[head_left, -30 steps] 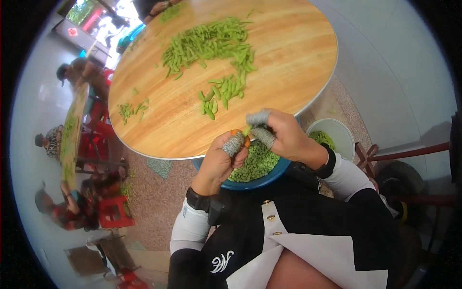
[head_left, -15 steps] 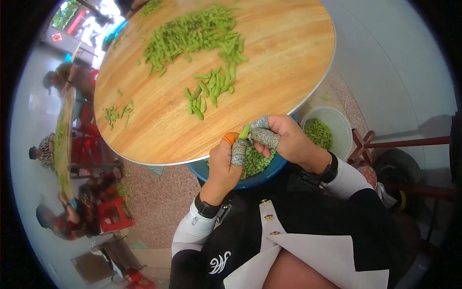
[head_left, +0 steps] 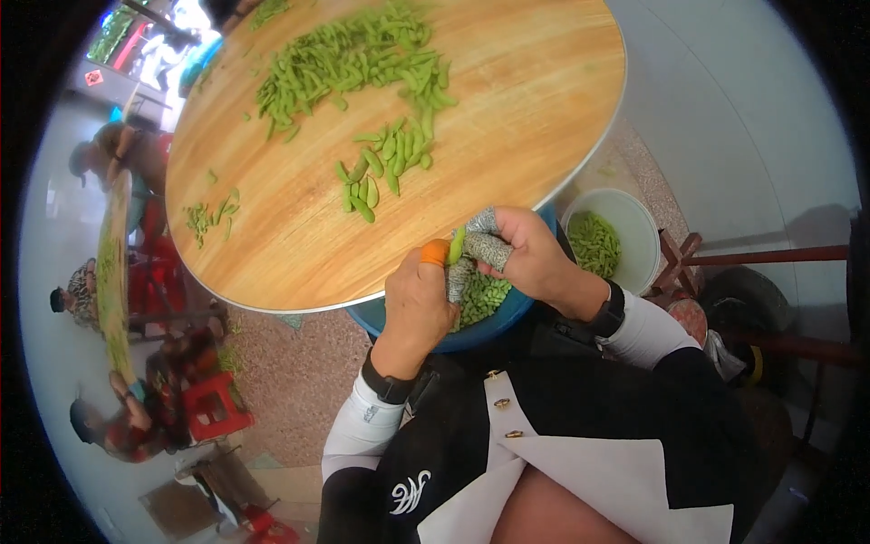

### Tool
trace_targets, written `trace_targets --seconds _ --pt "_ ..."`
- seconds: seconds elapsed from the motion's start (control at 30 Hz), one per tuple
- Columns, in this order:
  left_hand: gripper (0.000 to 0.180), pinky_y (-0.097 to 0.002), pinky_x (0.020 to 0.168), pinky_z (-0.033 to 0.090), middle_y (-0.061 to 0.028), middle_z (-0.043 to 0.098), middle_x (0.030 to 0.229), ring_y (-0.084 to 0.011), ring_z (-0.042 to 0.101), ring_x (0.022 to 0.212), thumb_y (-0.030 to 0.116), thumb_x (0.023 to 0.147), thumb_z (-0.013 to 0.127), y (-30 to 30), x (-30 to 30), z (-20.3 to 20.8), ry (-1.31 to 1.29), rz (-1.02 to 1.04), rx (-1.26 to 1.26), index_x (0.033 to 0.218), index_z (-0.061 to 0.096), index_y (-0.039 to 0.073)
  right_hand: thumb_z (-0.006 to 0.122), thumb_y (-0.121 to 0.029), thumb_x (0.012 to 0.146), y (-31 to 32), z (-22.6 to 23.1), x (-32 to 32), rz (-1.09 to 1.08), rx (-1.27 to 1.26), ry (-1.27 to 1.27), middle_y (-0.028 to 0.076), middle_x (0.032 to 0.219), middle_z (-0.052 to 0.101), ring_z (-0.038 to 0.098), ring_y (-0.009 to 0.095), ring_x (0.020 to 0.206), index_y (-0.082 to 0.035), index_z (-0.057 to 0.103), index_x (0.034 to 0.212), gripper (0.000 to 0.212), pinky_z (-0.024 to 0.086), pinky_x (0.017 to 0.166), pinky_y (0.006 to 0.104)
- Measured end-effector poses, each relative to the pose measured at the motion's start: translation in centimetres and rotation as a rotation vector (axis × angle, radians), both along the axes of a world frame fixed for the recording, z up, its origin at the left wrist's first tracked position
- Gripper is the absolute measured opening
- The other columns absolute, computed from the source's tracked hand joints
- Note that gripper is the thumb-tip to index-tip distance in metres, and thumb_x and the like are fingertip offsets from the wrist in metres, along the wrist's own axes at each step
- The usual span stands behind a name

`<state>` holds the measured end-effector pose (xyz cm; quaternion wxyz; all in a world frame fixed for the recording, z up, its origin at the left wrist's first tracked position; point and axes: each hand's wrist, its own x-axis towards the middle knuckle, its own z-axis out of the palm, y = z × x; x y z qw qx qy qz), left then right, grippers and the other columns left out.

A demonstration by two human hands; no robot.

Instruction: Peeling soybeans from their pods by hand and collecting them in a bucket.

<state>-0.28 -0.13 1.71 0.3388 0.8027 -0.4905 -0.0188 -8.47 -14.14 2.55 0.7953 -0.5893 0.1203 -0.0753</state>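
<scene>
My left hand [head_left: 419, 304] and my right hand [head_left: 526, 254] meet at the near edge of a round wooden table [head_left: 299, 245]. Together they pinch a green bean pod [head_left: 457, 245]. An orange cap covers my left thumb tip, and grey knitted covers wrap fingers of both hands. Below the hands sits a blue bowl [head_left: 408, 331] with green shelled pieces in it. A small pile of pods [head_left: 385, 163] lies on the table just beyond the hands. A larger heap of pods [head_left: 349, 54] spreads across the far part.
A white bucket [head_left: 634, 272] with green pods stands to the right on the floor. A few loose pods [head_left: 210, 218] lie at the table's left. Other people sit at a long table [head_left: 113, 272] with red stools [head_left: 213, 403] at far left. A dark metal frame [head_left: 770, 258] stands at right.
The view has tilted, so the table fills more of the frame. Both hands stay together on the pod over the blue bowl, shifted slightly toward the table's edge.
</scene>
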Motion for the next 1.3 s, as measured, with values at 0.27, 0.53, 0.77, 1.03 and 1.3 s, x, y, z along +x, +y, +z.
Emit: trace_targets --seconds 0.27,0.53,0.77,1.03,1.3 --pt "0.010 -0.0282 0.048 0.038 -0.0032 0.047 0.061 -0.0167 0.049 0.054 0.011 0.084 0.050 0.4 -0.5 -1.5 0.780 -0.022 -0.403 0.090 0.050 0.003 0.051 -0.005 0.085 0.4 -0.7 -0.1 0.007 -0.170 -0.182 0.000 0.077 0.055 0.049 0.005 0.066 -0.002 0.055 0.089 0.006 0.041 0.060 0.0193" --pt "0.017 -0.0211 0.045 0.038 -0.0029 0.050 0.063 -0.0088 0.046 0.051 0.018 0.087 0.049 0.6 -0.4 0.9 0.961 0.030 -0.248 0.083 0.048 0.001 0.056 0.001 0.067 0.0 -0.1 -0.5 0.011 -0.474 -0.248 0.016 0.069 0.054 0.054 0.025 0.062 0.001 0.054 0.078 0.011 0.041 0.057 0.0328" --pt "0.009 -0.0200 0.040 0.030 -0.0010 0.044 0.058 -0.0081 0.037 0.044 0.015 0.086 0.047 1.4 -1.2 0.2 1.534 0.067 -0.362 0.084 0.047 0.006 0.057 -0.002 0.068 -0.3 -0.4 -0.8 0.124 -0.943 -0.415 0.017 0.068 0.047 0.047 0.037 0.061 0.000 0.052 0.076 0.010 0.038 0.054 0.0364" --pt "0.012 -0.0194 0.044 0.033 0.0005 0.049 0.061 -0.0055 0.041 0.051 0.014 0.087 0.049 2.4 -1.2 -0.1 1.416 -0.022 -0.293 0.092 0.051 0.003 0.056 -0.009 0.080 0.2 0.1 -1.6 0.131 -0.150 -0.019 0.010 0.077 0.059 0.051 0.009 0.064 0.003 0.056 0.087 0.014 0.042 0.058 0.0262" --pt "0.015 -0.0173 0.055 0.040 -0.0005 0.058 0.078 -0.0044 0.050 0.065 0.005 0.083 0.054 2.3 -1.3 -0.1 0.978 0.030 -0.183 0.095 0.053 -0.002 0.055 0.000 0.067 0.5 -0.7 -1.2 -0.005 -0.696 -0.323 0.017 0.074 0.054 0.053 0.030 0.065 0.002 0.055 0.081 0.014 0.042 0.057 0.0358"
